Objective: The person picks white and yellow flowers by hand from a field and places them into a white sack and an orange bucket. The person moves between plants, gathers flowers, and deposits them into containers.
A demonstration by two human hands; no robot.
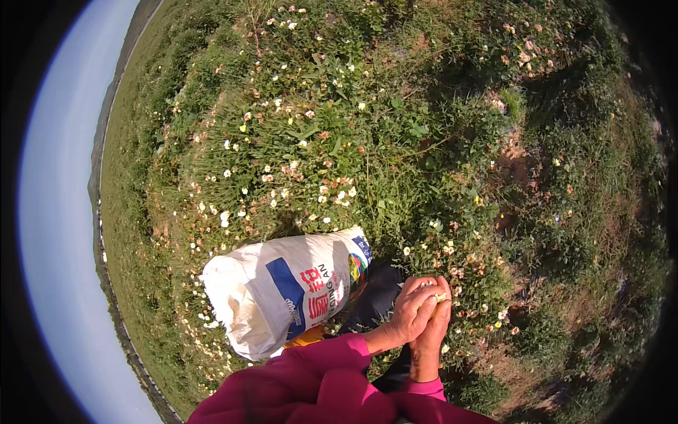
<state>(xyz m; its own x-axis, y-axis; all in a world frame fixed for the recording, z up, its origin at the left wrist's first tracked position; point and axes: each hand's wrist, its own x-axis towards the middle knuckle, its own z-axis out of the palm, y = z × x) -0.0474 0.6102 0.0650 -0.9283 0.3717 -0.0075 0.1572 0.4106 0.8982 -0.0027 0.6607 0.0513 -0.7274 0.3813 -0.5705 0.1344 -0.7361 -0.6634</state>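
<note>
My left hand (412, 311) and my right hand (437, 324) are pressed together, cupped around pale yellowish-white flower heads (439, 298). Only a little of the flowers shows between the fingers, so how each hand shares the hold is partly hidden. Left of the hands, a large white woven sack (254, 270) with blue and red printing leans over the plants, its crumpled white mouth end facing left. Low bushes with white and faded pinkish blossoms (447, 249) grow just beyond my fingers.
Dense flowering bushes (296, 175) spread above and left of the sack. Bare reddish soil (516, 159) shows between plants at right. Dark-clothed legs (378, 291) are beside the sack, with something orange-yellow (307, 336) under it. Sky and a distant ridge lie far left.
</note>
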